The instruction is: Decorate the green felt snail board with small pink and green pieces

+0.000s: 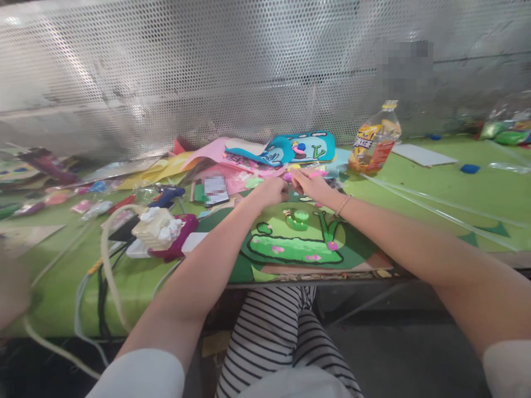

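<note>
Both arms reach out over a green table (456, 193). My left hand (271, 190) is closed in a pinch, and my right hand (309, 183) meets it fingertip to fingertip. Between the two hands sits a small pink piece (287, 177), held by both. Just below the hands lies a green felt snail picture (296, 246) with pink dots, and a small green snail figure (297, 219) rests on it. A thin bracelet circles my right wrist.
A teal felt piece (290, 148) and pink sheets (211, 155) lie behind the hands. An orange drink bottle (375, 138) stands at the right. A blue glue gun (168, 194), a phone (215, 189), cables and a cream-and-magenta device (166, 235) sit at the left. Perforated metal backs the table.
</note>
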The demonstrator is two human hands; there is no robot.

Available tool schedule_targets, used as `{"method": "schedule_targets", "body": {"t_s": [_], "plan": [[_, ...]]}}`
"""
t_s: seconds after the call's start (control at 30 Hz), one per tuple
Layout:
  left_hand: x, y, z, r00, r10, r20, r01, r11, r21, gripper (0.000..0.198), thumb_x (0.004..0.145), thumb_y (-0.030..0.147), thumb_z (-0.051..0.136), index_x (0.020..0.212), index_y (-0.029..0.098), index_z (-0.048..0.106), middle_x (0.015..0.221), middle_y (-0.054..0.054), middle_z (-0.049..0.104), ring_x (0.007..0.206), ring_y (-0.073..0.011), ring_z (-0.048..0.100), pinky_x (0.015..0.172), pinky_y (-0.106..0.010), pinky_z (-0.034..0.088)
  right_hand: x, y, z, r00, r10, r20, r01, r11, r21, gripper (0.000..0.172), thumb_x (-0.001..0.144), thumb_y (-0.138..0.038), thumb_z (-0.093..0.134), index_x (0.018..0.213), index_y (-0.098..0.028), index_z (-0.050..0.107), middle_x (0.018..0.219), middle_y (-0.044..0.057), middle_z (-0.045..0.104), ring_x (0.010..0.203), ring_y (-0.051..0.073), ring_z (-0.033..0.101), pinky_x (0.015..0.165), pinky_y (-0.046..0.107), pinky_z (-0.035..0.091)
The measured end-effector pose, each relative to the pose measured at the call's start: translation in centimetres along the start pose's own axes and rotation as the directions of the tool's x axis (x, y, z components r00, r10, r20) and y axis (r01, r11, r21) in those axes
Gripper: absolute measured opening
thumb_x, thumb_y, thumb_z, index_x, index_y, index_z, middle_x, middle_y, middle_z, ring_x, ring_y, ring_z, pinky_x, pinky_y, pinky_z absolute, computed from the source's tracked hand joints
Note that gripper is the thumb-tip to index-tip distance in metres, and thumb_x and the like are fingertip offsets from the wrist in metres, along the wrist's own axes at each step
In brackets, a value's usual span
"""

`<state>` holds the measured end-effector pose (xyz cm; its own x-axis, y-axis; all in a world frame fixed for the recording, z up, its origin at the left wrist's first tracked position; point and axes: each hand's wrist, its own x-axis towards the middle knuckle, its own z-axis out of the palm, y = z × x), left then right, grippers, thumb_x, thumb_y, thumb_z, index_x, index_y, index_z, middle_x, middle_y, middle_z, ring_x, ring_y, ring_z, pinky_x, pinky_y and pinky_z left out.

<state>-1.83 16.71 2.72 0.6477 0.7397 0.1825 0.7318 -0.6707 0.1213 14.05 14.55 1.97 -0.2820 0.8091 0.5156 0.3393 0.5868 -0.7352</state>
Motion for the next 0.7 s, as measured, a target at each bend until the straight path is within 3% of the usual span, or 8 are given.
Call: {"method": "schedule_targets", "body": {"t_s": [0.17,0.37,0.53,0.7], "plan": [[0.0,0.1,-0.1,1.0,0.01,-0.007,-0.01,1.0,-0.017,0.024,0.079,0.024,0.049,0.082,0.011,0.069,0.073,-0.004,0.066,0.066,-0.0137,0.057,0.064,-0.022,0.041,0.0,-0.3,0.1,1.0,0.027,-0.005,-0.027,1.0,0.006,0.057,0.086,-0.065,0.036,0.053,-0.019,0.043,0.045,-0.002,0.044,0.047,0.011,0.042,0.052,0.026,0.035],[-0.3,0.1,-0.6,0.996,-0.079,0.031,0.077,0.996,0.054,0.024,0.072,0.013,0.049,0.082,0.015,0.071,0.076,-0.003,0.069,0.069,-0.0135,0.059,0.064,-0.021,0.041,0.0,0.4,-0.1,1.0,0.007,0.0,-0.007,1.0,-0.016,0.054,0.09,-0.058,0.035,0.054,-0.02,0.043,0.042,-0.003,0.042,0.045,0.011,0.041,0.052,0.027,0.036],[-0.6,0.1,-0.8,0.996,-0.091,0.003,0.09,0.991,0.097,0.027,0.075,0.014,0.048,0.087,0.013,0.072,0.079,-0.008,0.069,0.075,-0.0174,0.061,0.068,-0.023,0.041,0.2,0.2,0.0,0.996,0.005,0.091,0.014,0.98,-0.199,0.054,0.091,-0.057,0.033,0.054,-0.019,0.046,0.044,-0.001,0.048,0.049,0.012,0.046,0.056,0.027,0.037],[-1.0,0.4,-0.9,0.99,-0.133,0.042,0.126,0.982,0.144,0.026,0.075,0.016,0.051,0.09,0.012,0.072,0.076,-0.01,0.068,0.08,-0.0197,0.062,0.072,-0.024,0.042,0.4,0.6,0.3,0.983,0.006,0.182,0.044,0.962,-0.27,0.052,0.093,-0.052,0.031,0.055,-0.019,0.045,0.046,0.0,0.051,0.05,0.013,0.047,0.058,0.028,0.037]]}}
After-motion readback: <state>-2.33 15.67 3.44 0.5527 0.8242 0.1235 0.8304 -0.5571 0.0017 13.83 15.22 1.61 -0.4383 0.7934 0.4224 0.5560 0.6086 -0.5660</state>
